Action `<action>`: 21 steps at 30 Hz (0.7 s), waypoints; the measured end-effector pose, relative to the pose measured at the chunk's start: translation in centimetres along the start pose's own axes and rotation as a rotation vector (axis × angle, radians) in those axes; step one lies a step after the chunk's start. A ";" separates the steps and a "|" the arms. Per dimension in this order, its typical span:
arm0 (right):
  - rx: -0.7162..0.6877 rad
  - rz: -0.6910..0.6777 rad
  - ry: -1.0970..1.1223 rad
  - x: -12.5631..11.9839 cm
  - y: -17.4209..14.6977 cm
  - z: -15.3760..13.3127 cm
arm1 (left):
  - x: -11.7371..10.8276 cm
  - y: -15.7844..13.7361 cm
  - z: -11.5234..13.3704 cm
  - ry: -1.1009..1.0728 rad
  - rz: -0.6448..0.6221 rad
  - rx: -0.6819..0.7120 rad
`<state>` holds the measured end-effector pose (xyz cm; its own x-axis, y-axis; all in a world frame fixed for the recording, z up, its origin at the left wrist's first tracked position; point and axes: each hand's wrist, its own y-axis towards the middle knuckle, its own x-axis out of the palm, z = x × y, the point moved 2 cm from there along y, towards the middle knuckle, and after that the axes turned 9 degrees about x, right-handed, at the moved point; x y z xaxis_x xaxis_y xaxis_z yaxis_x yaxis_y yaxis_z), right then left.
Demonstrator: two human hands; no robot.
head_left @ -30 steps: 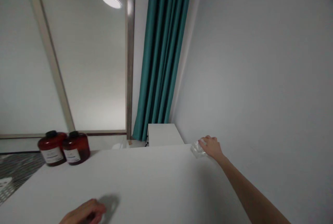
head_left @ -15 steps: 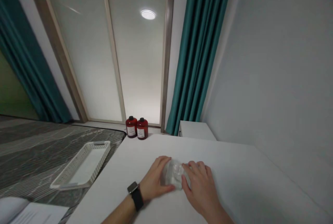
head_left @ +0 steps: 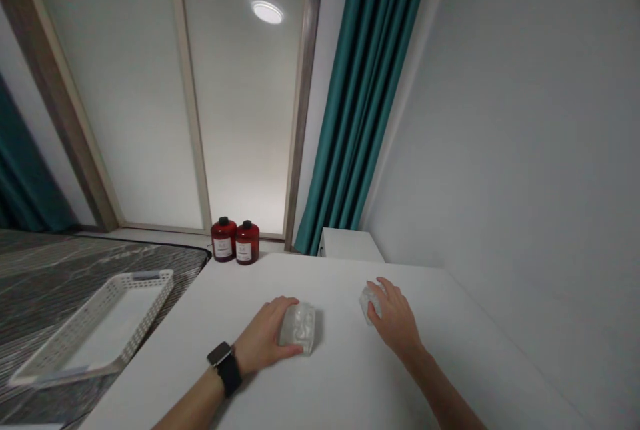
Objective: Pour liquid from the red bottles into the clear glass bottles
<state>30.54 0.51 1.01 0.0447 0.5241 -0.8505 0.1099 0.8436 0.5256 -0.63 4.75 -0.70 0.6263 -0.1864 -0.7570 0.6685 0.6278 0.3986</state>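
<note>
My left hand, with a black watch on its wrist, grips a clear, see-through container from its left side, thumb near and fingers far. The container seems to rest on the white table. Farther right, my right hand has its fingers around a smaller clear piece, partly hidden by the hand. Whether this piece is a lid or a second container I cannot tell. A stretch of table separates the two hands.
Two red bottles with black caps and white labels stand at the table's far left corner. A white plastic basket lies on a dark, streaked surface to the left. Beyond the far edge are a white cabinet and a teal curtain.
My hands have moved apart. The right hand has carried the clear piece away to the right, while the left hand keeps hold of the container. The view has shifted right.
</note>
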 end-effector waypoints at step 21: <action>0.049 -0.454 0.863 0.7 -3.4 -13.4 | -2.5 -1.7 -0.8 -0.191 0.226 -0.222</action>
<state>16.91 -0.45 -1.11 -0.7523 0.0722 -0.6548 -0.0209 0.9909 0.1332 -3.63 4.79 0.07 0.8258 -0.1482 -0.5441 0.4144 0.8139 0.4073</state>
